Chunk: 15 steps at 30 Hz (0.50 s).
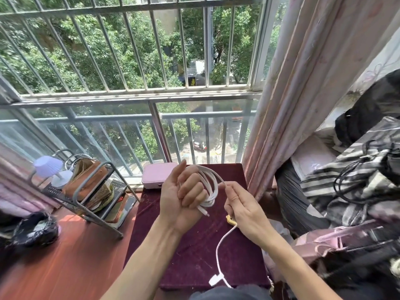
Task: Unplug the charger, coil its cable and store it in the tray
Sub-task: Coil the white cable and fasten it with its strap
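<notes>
The white cable point(211, 187) is being wound in several loops around the curled fingers of the left hand point(184, 198), above the maroon-covered table point(194, 245), while its running part is being pinched between thumb and fingers of the right hand point(240, 204). Coiling is judged roughly half done: a loose tail is still being left hanging toward a white tie tab point(215, 279), and storing is being awaited, the pink box point(159, 177) possibly being the tray.
</notes>
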Tool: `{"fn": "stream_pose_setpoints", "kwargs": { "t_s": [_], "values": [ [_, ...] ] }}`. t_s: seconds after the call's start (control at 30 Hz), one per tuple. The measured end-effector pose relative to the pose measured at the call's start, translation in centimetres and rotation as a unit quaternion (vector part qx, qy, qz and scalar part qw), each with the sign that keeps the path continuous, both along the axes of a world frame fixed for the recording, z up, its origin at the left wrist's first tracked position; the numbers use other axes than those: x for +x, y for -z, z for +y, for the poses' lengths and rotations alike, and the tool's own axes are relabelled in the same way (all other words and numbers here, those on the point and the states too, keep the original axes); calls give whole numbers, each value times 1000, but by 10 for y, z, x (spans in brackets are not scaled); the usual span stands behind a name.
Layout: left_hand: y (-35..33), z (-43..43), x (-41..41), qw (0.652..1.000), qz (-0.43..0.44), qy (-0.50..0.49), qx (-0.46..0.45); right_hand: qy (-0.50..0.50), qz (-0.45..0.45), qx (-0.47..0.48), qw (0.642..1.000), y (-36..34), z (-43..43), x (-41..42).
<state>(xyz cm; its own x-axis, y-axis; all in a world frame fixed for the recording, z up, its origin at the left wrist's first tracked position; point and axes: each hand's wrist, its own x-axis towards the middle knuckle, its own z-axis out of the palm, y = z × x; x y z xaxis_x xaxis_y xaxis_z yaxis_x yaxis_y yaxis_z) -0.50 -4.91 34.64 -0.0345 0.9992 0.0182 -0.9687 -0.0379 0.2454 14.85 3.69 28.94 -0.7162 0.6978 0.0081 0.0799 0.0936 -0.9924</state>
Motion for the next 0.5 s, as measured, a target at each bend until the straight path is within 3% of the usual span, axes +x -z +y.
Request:
{"fn": "stream_pose_setpoints", "kwargs": {
  "t_s": [0.2, 0.5],
  "values": [
    [-2, -1, -5, 999, -14, 47, 16, 10, -118, 116, 986, 12, -5, 1],
    [-4, -2, -17, 997, 18, 69, 2, 43, -158, 179, 970, 4, -2, 7]
  ]
}}
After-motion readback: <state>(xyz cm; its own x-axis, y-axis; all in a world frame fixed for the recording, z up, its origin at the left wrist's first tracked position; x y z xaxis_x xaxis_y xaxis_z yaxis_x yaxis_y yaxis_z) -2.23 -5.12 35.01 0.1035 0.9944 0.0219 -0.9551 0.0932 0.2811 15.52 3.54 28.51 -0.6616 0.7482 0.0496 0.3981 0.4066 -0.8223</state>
